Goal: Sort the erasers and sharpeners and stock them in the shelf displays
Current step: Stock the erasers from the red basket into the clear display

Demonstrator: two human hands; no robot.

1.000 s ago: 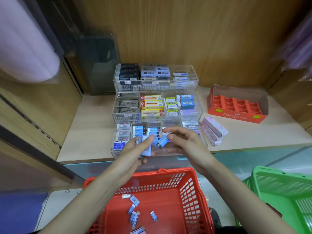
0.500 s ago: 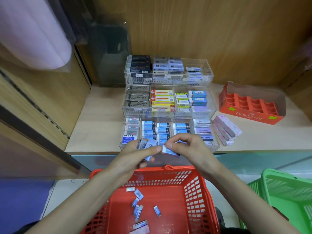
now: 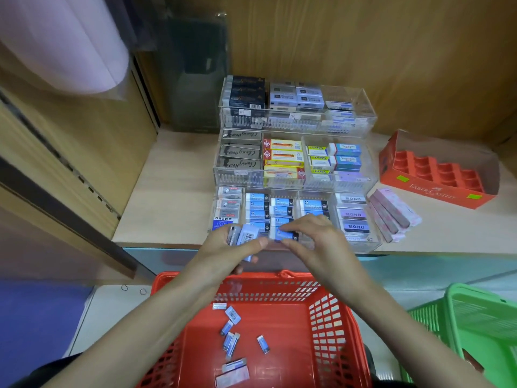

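Right, both hands are up at the lowest tier of the clear display on the shelf; the right hand pinches one blue eraser between thumb and curled fingers, at the front of the middle row; whether it touches the erasers already stocked there I cannot tell, the hand covers that spot. The left hand grips a small stack of erasers, thumb pressed across a barcode label, just beside the pinched one; one end pokes out under the palm, and the count is hard to make out. Below sits the red basket, near edge cut off by the frame; loose erasers lie scattered on its floor, small and blurred. A green basket is cropped at the right edge; right of the display stands an orange Faber-Castell box, with pink packs lying between; labels on the top tier are too blurred to read.
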